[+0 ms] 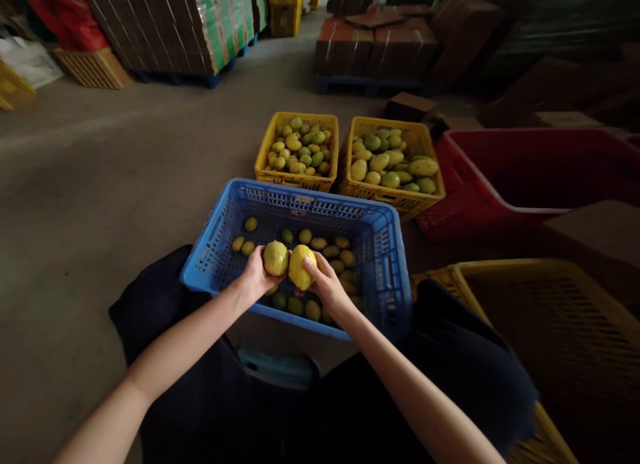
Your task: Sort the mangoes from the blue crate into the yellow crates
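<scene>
My left hand point(257, 275) is closed around a rounded green-yellow fruit point(275, 258). Beside it, my right hand point(327, 284) grips a yellow, slightly longer fruit point(301, 267), the thumb lying on its side. Both fruits look lemon-like, though I cannot be sure of the kind. They are held close together above a blue plastic crate point(387, 251) that stands between my knees. Inside the crate lie several more green and yellow fruits point(320, 243), mostly along the right side and the near edge, with a few at the left. My forearms and hands hide part of its near side.
Beyond the blue crate stand two yellow crates point(257, 161) point(435, 157) of green and yellow fruits. To the right are a red crate point(467, 184) and another yellow crate point(480, 297). Pallets with stacked boxes point(345, 47) and wrapped goods point(165, 27) stand further back.
</scene>
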{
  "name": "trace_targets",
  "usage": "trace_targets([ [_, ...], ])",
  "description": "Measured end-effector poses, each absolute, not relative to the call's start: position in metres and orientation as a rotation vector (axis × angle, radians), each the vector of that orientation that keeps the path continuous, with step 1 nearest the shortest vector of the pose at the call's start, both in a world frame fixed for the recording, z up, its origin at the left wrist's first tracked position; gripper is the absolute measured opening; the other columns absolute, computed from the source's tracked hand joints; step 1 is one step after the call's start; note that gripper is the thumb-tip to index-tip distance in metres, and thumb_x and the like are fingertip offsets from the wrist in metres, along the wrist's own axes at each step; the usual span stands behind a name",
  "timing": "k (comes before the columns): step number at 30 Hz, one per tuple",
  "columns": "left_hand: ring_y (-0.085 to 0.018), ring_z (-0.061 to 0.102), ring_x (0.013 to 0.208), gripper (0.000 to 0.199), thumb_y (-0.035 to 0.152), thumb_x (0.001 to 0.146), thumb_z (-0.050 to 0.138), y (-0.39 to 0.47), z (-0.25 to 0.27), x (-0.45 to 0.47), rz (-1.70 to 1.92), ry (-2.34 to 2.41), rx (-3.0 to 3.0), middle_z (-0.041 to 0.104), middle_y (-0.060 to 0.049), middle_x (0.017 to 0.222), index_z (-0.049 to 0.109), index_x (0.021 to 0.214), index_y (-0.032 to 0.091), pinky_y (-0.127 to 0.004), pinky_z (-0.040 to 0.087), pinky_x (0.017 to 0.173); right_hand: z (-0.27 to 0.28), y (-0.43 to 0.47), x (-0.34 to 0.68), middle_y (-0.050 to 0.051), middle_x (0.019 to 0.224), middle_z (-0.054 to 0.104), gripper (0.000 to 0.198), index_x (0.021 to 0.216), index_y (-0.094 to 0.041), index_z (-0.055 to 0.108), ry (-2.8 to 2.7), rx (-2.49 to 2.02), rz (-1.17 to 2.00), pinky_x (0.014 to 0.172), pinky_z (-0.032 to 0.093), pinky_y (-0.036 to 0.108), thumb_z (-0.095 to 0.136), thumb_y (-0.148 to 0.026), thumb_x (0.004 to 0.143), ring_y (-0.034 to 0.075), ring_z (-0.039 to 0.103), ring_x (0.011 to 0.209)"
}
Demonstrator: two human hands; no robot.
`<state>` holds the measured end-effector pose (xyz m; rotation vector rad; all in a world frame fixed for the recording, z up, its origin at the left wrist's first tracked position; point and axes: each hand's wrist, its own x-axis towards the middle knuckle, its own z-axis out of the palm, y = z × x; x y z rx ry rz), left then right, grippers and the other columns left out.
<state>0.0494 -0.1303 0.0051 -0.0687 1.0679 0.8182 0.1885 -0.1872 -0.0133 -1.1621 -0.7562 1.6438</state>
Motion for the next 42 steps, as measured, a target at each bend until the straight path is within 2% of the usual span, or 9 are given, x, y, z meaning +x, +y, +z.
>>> trace_targets([
  [7, -0.019, 0.066, 0.071, 0.028, 0.027, 0.090, 0.036, -0.124, -0.001, 0.048, 0.871, 1.032, -0.048, 0.066, -0.006, 0.077, 0.058, 0.105, 0.018, -0.031, 0.057, 0.066, -0.025, -0.180, 0.187, 0.002, 0.071, 0.067, 0.033, 0.095, -0.021, 0.056, -0.490, -1.072, 1.761, 0.042, 0.051, 0.022, 0.064, -0.048, 0.078, 0.014, 0.062, 0.054],
  [12, -0.017, 0.064, 0.064, 0.027, 0.024, 0.091, 0.035, -0.121, 0.002, 0.051, 0.847, 1.041, -0.054, 0.065, -0.005, 0.076, 0.057, 0.107, 0.018, -0.029, 0.056, 0.063, -0.022, -0.175, 0.191, 0.004, 0.065, 0.068, 0.033, 0.091, -0.017, 0.059, -0.349, -1.103, 1.895, 0.042, 0.050, 0.022, 0.051, -0.049, 0.086, 0.012, 0.058, 0.043],
  [18, -0.019, 0.065, 0.066, 0.034, 0.029, 0.086, 0.034, -0.127, 0.010, 0.043, 0.838, 0.842, 0.014, 0.067, -0.008, 0.080, 0.061, 0.099, 0.014, -0.028, 0.053, 0.054, -0.017, -0.175, 0.192, -0.002, 0.084, 0.069, 0.017, 0.092, -0.023, 0.061, -0.206, -0.889, 1.774, 0.067, 0.055, 0.025, 0.064, -0.026, 0.076, 0.013, 0.064, 0.072],
  [22, -0.018, 0.063, 0.056, 0.033, 0.034, 0.080, 0.039, -0.126, 0.019, 0.036, 0.820, 0.647, 0.316, 0.066, -0.008, 0.072, 0.065, 0.084, 0.012, -0.024, 0.047, 0.042, -0.009, -0.178, 0.195, -0.002, 0.081, 0.066, 0.029, 0.095, -0.024, 0.064, -0.456, -0.832, 1.679, 0.062, 0.052, 0.024, 0.072, -0.032, 0.068, 0.013, 0.061, 0.068],
  [27, -0.021, 0.062, 0.050, 0.031, 0.032, 0.078, 0.045, -0.128, 0.026, 0.038, 0.752, 0.538, 0.547, 0.064, -0.010, 0.063, 0.063, 0.068, 0.008, -0.029, 0.049, 0.041, 0.000, -0.183, 0.201, 0.001, 0.080, 0.067, 0.045, 0.101, -0.020, 0.065, -0.694, -0.684, 1.732, 0.058, 0.051, 0.027, 0.075, -0.037, 0.061, 0.016, 0.062, 0.066],
  [31, -0.019, 0.066, 0.061, 0.029, 0.030, 0.089, 0.043, -0.129, 0.025, 0.041, 0.798, 0.574, 0.403, 0.068, -0.006, 0.074, 0.065, 0.082, 0.013, -0.029, 0.054, 0.048, 0.000, -0.180, 0.208, 0.007, 0.076, 0.068, 0.041, 0.091, -0.016, 0.065, -0.502, -0.635, 1.840, 0.049, 0.048, 0.028, 0.055, -0.052, 0.074, 0.020, 0.063, 0.064],
  [34, -0.020, 0.068, 0.070, 0.035, 0.041, 0.091, 0.042, -0.126, 0.020, 0.042, 0.806, 0.659, 0.306, 0.070, -0.007, 0.084, 0.065, 0.094, 0.014, -0.029, 0.055, 0.050, -0.002, -0.174, 0.212, 0.008, 0.069, 0.067, 0.037, 0.081, -0.014, 0.064, -0.353, -0.658, 1.898, 0.047, 0.049, 0.029, 0.046, -0.046, 0.079, 0.020, 0.063, 0.062],
  [39, -0.019, 0.068, 0.065, 0.023, 0.032, 0.086, 0.053, -0.123, 0.007, 0.047, 0.794, 0.802, 0.226, 0.069, -0.007, 0.073, 0.065, 0.084, 0.012, -0.029, 0.057, 0.056, 0.000, -0.170, 0.211, 0.006, 0.061, 0.066, 0.030, 0.074, -0.014, 0.063, -0.182, -0.724, 1.837, 0.041, 0.048, 0.027, 0.047, -0.039, 0.081, 0.018, 0.060, 0.048],
  [42, -0.019, 0.068, 0.066, 0.026, 0.027, 0.088, 0.045, -0.124, 0.002, 0.051, 0.836, 0.817, 0.104, 0.069, -0.008, 0.072, 0.064, 0.080, 0.011, -0.036, 0.059, 0.067, 0.001, -0.169, 0.210, 0.004, 0.053, 0.063, 0.030, 0.067, -0.015, 0.060, 0.008, -0.882, 1.719, 0.041, 0.049, 0.025, 0.049, -0.038, 0.084, 0.016, 0.060, 0.045],
])
